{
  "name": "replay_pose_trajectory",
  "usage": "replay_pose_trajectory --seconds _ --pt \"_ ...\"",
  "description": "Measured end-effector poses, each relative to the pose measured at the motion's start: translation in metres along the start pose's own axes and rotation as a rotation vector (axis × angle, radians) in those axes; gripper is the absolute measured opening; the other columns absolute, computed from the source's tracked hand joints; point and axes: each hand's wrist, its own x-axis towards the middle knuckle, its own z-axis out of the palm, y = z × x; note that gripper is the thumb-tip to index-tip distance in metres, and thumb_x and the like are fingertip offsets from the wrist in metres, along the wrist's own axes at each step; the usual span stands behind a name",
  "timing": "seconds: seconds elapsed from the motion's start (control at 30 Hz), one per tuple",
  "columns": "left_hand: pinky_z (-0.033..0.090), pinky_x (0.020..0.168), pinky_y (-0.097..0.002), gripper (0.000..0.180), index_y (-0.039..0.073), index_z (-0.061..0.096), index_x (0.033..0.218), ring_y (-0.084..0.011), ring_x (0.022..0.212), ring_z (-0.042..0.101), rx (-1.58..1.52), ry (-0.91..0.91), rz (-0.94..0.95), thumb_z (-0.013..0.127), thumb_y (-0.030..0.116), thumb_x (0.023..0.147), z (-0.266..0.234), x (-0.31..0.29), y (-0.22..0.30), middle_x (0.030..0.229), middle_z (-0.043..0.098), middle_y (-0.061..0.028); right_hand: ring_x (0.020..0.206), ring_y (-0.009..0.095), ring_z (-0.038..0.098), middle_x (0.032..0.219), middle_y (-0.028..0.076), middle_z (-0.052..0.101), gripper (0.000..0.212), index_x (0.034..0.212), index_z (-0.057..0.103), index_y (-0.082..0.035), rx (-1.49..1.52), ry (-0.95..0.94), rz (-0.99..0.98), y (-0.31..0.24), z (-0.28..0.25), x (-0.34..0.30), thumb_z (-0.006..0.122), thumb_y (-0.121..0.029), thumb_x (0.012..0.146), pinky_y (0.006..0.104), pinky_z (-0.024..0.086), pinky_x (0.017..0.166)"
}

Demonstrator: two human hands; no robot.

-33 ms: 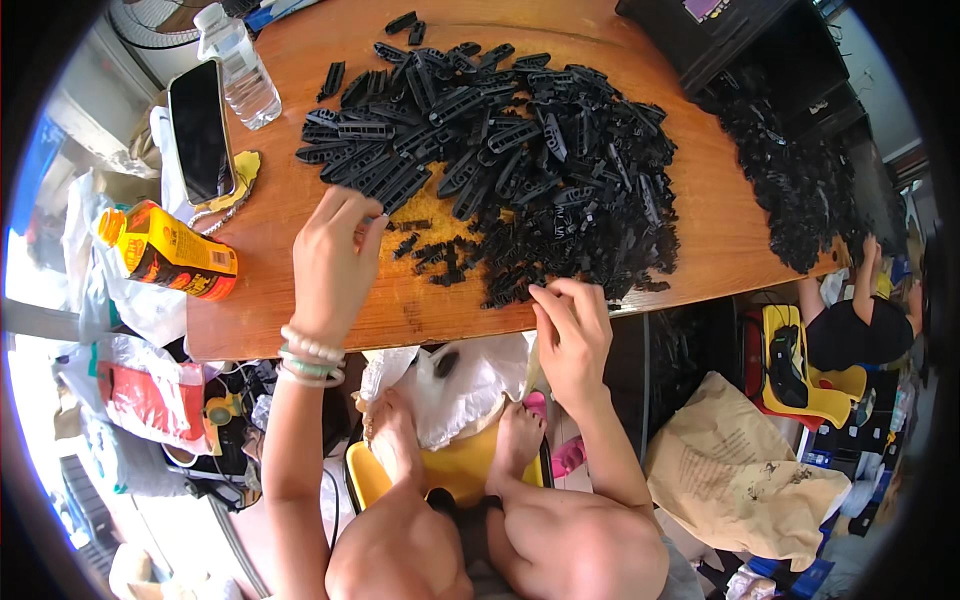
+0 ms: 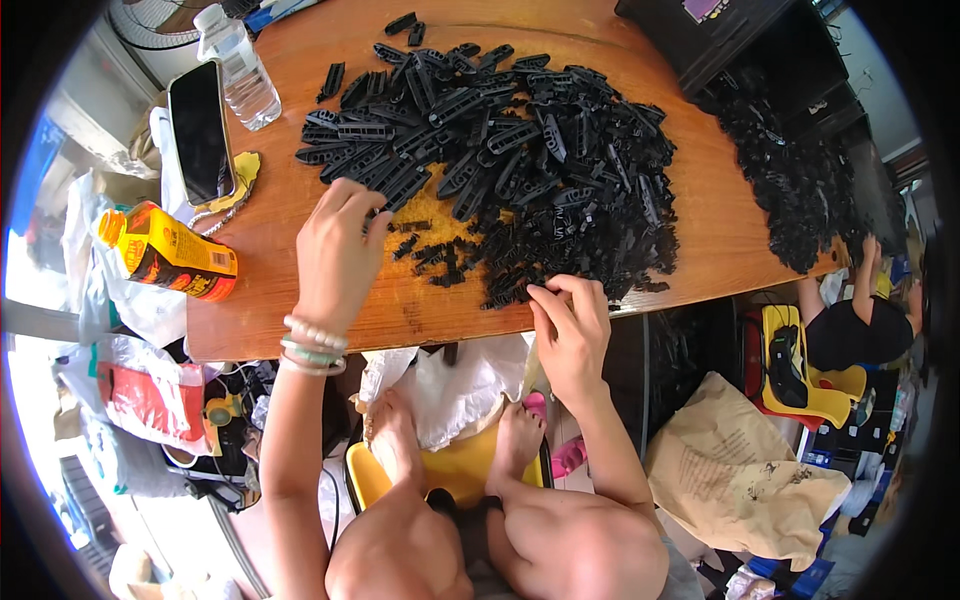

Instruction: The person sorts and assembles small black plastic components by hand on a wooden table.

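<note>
A big heap of black plastic parts (image 2: 520, 150) covers the middle of the wooden table (image 2: 270, 310). Long slotted pieces (image 2: 395, 180) lie on its left side, and small black clips (image 2: 450, 262) are scattered along its near edge. My left hand (image 2: 340, 250), with beaded bracelets at the wrist, is at the long pieces; its fingers are curled with a dark part at the tips. At the near edge of the small clips, my right hand (image 2: 572, 335) has thumb and forefinger close together. What they pinch is too small to make out. Below the table edge hangs a white plastic bag (image 2: 470, 400).
An orange-yellow bottle (image 2: 185, 250), a phone (image 2: 203, 130) and a clear water bottle (image 2: 240, 70) stand at the left. Another black heap (image 2: 790, 180) lies at the right, near another person (image 2: 865, 320). A brown paper sack (image 2: 745, 470) sits right of my legs.
My left hand has shifted slightly up and to the right at the long pieces. A small dark shape over the white bag appears in a different spot. My right hand has barely moved.
</note>
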Motion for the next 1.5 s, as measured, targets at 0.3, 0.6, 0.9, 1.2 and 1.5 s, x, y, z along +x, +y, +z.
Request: replay_pose_trajectory --seconds 0.3,0.6,0.9,1.2,1.5 --pt "0.048 0.065 -0.0343 0.009 0.001 0.062 0.079 -0.0248 0.082 0.057 0.318 0.042 0.102 0.064 0.009 0.076 0.028 0.016 0.006 0.086 0.055 -0.0058 0.082 0.024 0.056 0.098 0.008 0.06 0.021 0.089 0.061 -0.003 0.07 0.218 -0.079 0.013 0.011 -0.007 0.068 0.005 0.071 0.0349 0.041 0.069" --pt "0.051 0.066 -0.0275 0.015 -0.003 0.055 0.094 -0.0182 0.067 0.063 -0.986 -0.164 -0.616 0.049 0.01 0.093 0.003 -0.022 0.039 0.092 0.064 -0.0171 0.081 0.025 0.059 0.096 0.01 0.063 0.025 0.094 0.057 -0.003 0.149 0.253 -0.098 0.018 0.025 -0.001 0.067 0.007 0.073 0.0328 0.041 0.069" --pt "0.053 0.064 -0.0318 0.017 0.004 0.044 0.112 -0.0242 0.069 0.064 -1.504 -0.408 -0.738 0.04 0.01 0.096 0.003 -0.05 0.042 0.096 0.062 -0.0237 0.078 0.027 0.059 0.093 0.013 0.062 0.024 0.092 0.061 0.001 0.363 0.318 -0.119 -0.002 0.012 0.004 0.067 0.012 0.071 0.0322 0.049 0.064" --pt "0.048 0.052 -0.0268 0.025 0.0 0.05 0.11 -0.0196 0.064 0.057 -1.439 -0.543 -0.709 0.043 0.019 0.097 -0.001 -0.06 0.06 0.091 0.061 -0.018 0.075 0.025 0.06 0.089 0.012 0.065 0.022 0.088 0.066 0.0 0.576 0.26 -0.009 -0.03 -0.015 0.006 0.068 0.012 0.069 0.0309 0.048 0.063" --pt "0.05 0.059 -0.0213 0.03 -0.004 0.054 0.111 -0.0087 0.066 0.057 -1.12 -0.578 -0.596 0.064 0.003 0.084 -0.015 -0.061 0.07 0.084 0.061 -0.006 0.075 0.023 0.058 0.086 0.009 0.065 0.021 0.084 0.067 -0.001 0.629 0.146 -0.064 -0.033 -0.017 0.009 0.071 0.008 0.065 0.031 0.046 0.064"
